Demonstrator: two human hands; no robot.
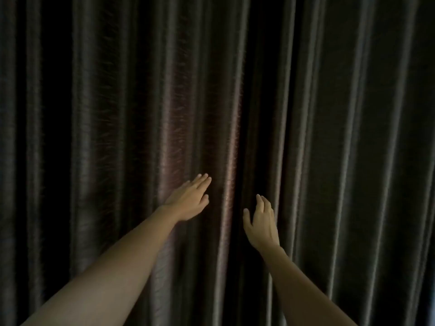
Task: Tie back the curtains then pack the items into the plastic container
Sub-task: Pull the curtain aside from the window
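Observation:
Dark, shiny pleated curtains fill the whole view and hang closed. The left curtain (131, 114) meets the right curtain (341, 114) at a dark vertical gap near the middle. My left hand (190, 200) reaches forward with straight fingers, close to the folds just left of that gap. My right hand (261, 222) is held up just right of the gap, fingers straight and thumb spread, holding nothing. Whether either hand touches the cloth I cannot tell.
The room is dim and only curtain folds show behind both forearms. No container, tieback or other item is in view.

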